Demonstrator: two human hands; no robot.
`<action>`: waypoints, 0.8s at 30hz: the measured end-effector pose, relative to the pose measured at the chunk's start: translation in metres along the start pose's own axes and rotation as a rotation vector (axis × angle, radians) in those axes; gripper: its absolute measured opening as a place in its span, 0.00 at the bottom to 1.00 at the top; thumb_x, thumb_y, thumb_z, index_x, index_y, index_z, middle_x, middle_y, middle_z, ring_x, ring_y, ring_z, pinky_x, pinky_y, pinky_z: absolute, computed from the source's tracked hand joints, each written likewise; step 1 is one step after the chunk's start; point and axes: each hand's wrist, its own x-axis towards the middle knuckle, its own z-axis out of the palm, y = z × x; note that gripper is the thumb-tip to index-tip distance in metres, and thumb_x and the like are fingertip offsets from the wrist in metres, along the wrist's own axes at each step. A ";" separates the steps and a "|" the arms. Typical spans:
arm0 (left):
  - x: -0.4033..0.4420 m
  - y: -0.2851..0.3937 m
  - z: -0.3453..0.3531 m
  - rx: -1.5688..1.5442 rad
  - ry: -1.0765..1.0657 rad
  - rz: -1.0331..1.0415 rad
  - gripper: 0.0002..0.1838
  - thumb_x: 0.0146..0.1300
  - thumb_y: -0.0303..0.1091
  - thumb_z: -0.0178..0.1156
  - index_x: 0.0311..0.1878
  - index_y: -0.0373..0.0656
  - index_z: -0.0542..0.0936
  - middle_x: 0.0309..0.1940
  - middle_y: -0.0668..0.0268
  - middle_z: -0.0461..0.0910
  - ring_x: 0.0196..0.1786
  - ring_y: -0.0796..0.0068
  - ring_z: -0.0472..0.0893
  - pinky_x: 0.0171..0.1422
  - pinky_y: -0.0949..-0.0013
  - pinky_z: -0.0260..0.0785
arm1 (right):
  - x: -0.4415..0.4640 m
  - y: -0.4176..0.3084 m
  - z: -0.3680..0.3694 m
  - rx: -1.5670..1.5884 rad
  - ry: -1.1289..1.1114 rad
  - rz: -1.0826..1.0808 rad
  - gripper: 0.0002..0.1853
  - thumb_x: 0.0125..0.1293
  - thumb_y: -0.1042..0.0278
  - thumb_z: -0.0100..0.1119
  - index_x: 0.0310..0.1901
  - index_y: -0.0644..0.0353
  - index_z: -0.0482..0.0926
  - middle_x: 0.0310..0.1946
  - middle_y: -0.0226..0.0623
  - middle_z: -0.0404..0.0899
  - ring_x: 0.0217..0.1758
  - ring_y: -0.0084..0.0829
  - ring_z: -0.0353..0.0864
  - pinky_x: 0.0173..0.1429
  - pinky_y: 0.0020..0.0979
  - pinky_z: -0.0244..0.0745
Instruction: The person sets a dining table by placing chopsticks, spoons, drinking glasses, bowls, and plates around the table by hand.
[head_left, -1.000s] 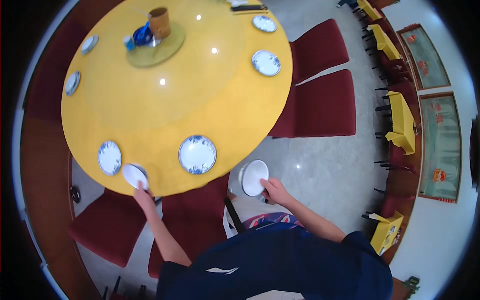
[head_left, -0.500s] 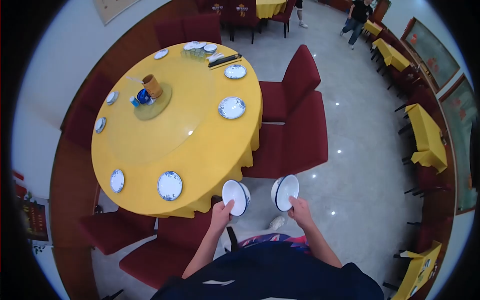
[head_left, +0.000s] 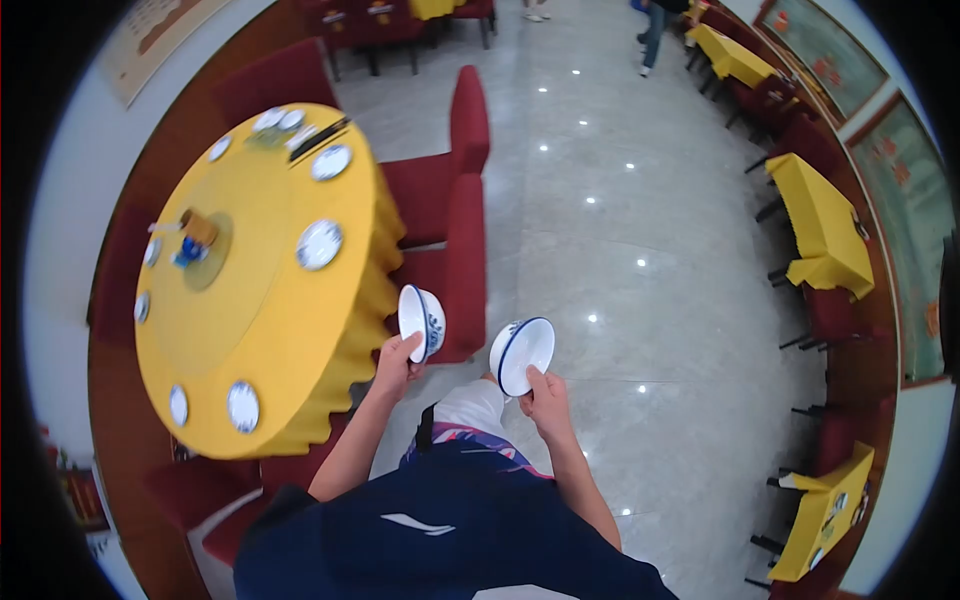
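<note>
My left hand (head_left: 399,366) grips a white bowl with a blue rim (head_left: 424,322) by its edge, thumb inside, the bowl tipped on its side. A matching bowl (head_left: 526,357) is pinched by the rim in my right hand (head_left: 546,398), its white inside facing right. Both bowls hang in the air in front of my body, apart from each other. To the left stands a round table with a yellow cloth (head_left: 300,370). On it lie blue-patterned plates, among them one near the right edge (head_left: 320,245) and one near the front (head_left: 243,407).
Red chairs (head_left: 466,250) stand along the round table's right side. Black chopsticks (head_left: 318,140) and a brown holder (head_left: 199,228) are on that table. Grey tiled floor (head_left: 610,270) stretches ahead. Small yellow-covered tables (head_left: 820,225) line the right wall. A person (head_left: 652,38) walks far off.
My view has turned and moved forward, so the round table and chairs now sit further left. Both bowls stay in my hands, with the right one turned a little.
</note>
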 end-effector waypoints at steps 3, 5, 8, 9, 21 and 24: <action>0.086 0.021 0.036 -0.026 0.007 0.049 0.15 0.68 0.41 0.54 0.28 0.43 0.69 0.14 0.72 0.65 0.14 0.85 0.60 0.17 0.77 0.49 | 0.058 -0.037 -0.024 0.099 0.062 0.063 0.21 0.72 0.56 0.50 0.23 0.58 0.72 0.12 0.23 0.65 0.14 0.14 0.60 0.18 0.21 0.50; 0.125 0.039 0.062 -0.040 0.082 0.123 0.15 0.69 0.41 0.53 0.28 0.42 0.70 0.14 0.73 0.65 0.14 0.85 0.60 0.17 0.77 0.49 | 0.106 -0.069 -0.045 -0.094 0.062 0.056 0.22 0.72 0.55 0.49 0.22 0.58 0.71 0.12 0.23 0.66 0.13 0.15 0.60 0.18 0.22 0.51; 0.161 0.055 0.087 -0.231 0.196 0.168 0.14 0.67 0.40 0.55 0.33 0.38 0.74 0.18 0.71 0.69 0.14 0.85 0.62 0.17 0.77 0.50 | 0.172 -0.143 -0.056 -0.305 0.047 0.082 0.23 0.72 0.55 0.48 0.21 0.60 0.72 0.13 0.24 0.66 0.15 0.15 0.62 0.20 0.24 0.55; 0.175 0.054 0.093 -0.316 0.215 0.192 0.14 0.68 0.40 0.55 0.34 0.37 0.74 0.18 0.70 0.69 0.14 0.84 0.61 0.17 0.77 0.50 | 0.187 -0.160 -0.064 -0.448 0.044 0.064 0.23 0.72 0.55 0.48 0.22 0.62 0.73 0.13 0.24 0.67 0.16 0.15 0.63 0.21 0.25 0.56; 0.371 0.093 0.144 -0.299 0.528 0.202 0.13 0.69 0.40 0.53 0.35 0.39 0.72 0.19 0.73 0.67 0.15 0.86 0.61 0.16 0.78 0.48 | 0.464 -0.253 -0.088 -0.747 -0.224 0.060 0.23 0.70 0.57 0.53 0.20 0.65 0.74 0.13 0.28 0.70 0.17 0.17 0.66 0.21 0.26 0.60; 0.445 0.132 0.157 -0.191 0.681 0.249 0.14 0.70 0.40 0.52 0.33 0.40 0.73 0.15 0.73 0.66 0.14 0.85 0.60 0.16 0.77 0.49 | 0.564 -0.270 -0.078 -0.718 -0.399 -0.009 0.22 0.69 0.59 0.55 0.18 0.64 0.74 0.11 0.27 0.69 0.15 0.17 0.66 0.20 0.26 0.59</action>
